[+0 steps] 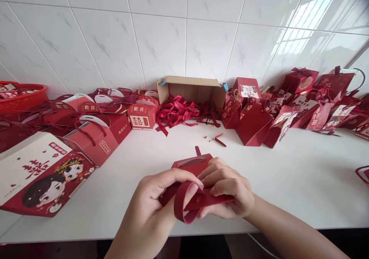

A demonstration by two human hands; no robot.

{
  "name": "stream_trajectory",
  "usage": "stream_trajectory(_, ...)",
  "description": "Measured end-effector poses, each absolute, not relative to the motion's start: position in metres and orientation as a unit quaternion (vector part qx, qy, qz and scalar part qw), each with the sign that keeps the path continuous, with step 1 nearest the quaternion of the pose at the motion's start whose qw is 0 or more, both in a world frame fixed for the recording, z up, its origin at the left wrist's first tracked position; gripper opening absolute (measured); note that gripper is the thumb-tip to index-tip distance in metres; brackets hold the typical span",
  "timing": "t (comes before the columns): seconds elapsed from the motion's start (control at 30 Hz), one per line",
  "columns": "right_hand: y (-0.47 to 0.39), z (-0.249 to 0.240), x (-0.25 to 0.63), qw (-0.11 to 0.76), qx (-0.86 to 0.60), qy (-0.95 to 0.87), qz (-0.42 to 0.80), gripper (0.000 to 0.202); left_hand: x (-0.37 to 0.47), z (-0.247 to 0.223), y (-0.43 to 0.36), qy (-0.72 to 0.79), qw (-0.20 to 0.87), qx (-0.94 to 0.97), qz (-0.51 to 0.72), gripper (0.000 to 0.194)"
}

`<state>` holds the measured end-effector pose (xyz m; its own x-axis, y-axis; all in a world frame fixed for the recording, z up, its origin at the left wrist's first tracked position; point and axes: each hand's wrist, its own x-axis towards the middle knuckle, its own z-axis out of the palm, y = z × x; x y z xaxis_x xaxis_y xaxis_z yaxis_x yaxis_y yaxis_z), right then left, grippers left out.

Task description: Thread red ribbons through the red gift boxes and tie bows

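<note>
A flat red paper gift box [191, 164] lies at the near edge of the white counter, held between both my hands. My left hand [157, 205] pinches a loop of red ribbon [180, 207] against the box's lower side. My right hand [227, 191] grips the same box from the right, fingers curled over its top, close to a small gold fastener. A short red ribbon end [198, 150] sticks up behind the box.
An open cardboard box [191, 89] full of red ribbons stands at the back by the tiled wall. Folded red gift boxes [95, 134] crowd the left, several more [288, 109] the right. Small gold fasteners [208, 138] lie mid-counter. A red basket [23, 95] sits far left.
</note>
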<state>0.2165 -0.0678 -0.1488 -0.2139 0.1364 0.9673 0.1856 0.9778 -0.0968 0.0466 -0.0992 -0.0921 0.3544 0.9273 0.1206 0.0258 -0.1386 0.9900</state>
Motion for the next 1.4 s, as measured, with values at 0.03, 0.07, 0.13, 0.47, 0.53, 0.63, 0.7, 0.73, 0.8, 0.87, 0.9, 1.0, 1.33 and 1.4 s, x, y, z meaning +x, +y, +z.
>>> stream_trajectory(0.03, -0.068, -0.149, 0.216, 0.621, -0.101, -0.777, -0.019, 0.024, 0.047, -0.092, -0.100, 0.378, 0.541, 0.623, 0.420, 0.017)
stream_trajectory(0.07, -0.068, -0.150, 0.216, 0.622, -0.101, -0.776, -0.017, 0.025, 0.047, -0.091, -0.100, 0.375, 0.545, 0.623, 0.417, 0.018)
stream_trajectory(0.13, -0.069, -0.150, 0.217, 0.624, -0.102, -0.775, -0.013, 0.025, 0.047, -0.091, -0.100, 0.368, 0.547, 0.631, 0.409, 0.019)
stream_trajectory(0.47, -0.069, -0.150, 0.215, 0.637, -0.101, -0.764, 0.000, 0.024, 0.043, -0.091, -0.096, 0.338, 0.529, 0.678, 0.383, 0.012)
stream_trajectory(0.53, -0.069, -0.150, 0.215, 0.636, -0.101, -0.765, 0.003, 0.022, 0.044, -0.090, -0.096, 0.331, 0.532, 0.675, 0.390, 0.012)
stream_trajectory(0.63, -0.069, -0.150, 0.215, 0.632, -0.103, -0.768, 0.007, 0.022, 0.043, -0.090, -0.096, 0.317, 0.536, 0.677, 0.393, 0.014)
stream_trajectory(0.7, -0.069, -0.151, 0.215, 0.639, -0.103, -0.762, 0.008, 0.023, 0.042, -0.089, -0.095, 0.313, 0.539, 0.679, 0.388, 0.014)
stream_trajectory(0.73, -0.070, -0.152, 0.215, 0.644, -0.104, -0.758, 0.009, 0.024, 0.041, -0.089, -0.095, 0.314, 0.540, 0.681, 0.383, 0.014)
stream_trajectory(0.8, -0.070, -0.153, 0.214, 0.651, -0.109, -0.751, 0.009, 0.024, 0.039, -0.090, -0.095, 0.321, 0.536, 0.685, 0.375, 0.015)
stream_trajectory(0.87, -0.071, -0.154, 0.214, 0.654, -0.112, -0.748, 0.007, 0.024, 0.038, -0.091, -0.095, 0.332, 0.524, 0.688, 0.378, 0.019)
stream_trajectory(0.9, -0.071, -0.154, 0.213, 0.654, -0.112, -0.748, 0.006, 0.024, 0.037, -0.091, -0.095, 0.335, 0.519, 0.689, 0.380, 0.020)
stream_trajectory(1.0, -0.071, -0.152, 0.213, 0.652, -0.118, -0.749, 0.005, 0.023, 0.037, -0.092, -0.095, 0.337, 0.515, 0.687, 0.387, 0.021)
stream_trajectory(1.33, -0.072, -0.147, 0.217, 0.635, -0.121, -0.763, -0.010, 0.022, 0.035, -0.095, -0.092, 0.348, 0.522, 0.676, 0.385, 0.019)
stream_trajectory(1.4, -0.072, -0.146, 0.217, 0.633, -0.129, -0.763, -0.009, 0.021, 0.035, -0.094, -0.093, 0.344, 0.528, 0.675, 0.385, 0.016)
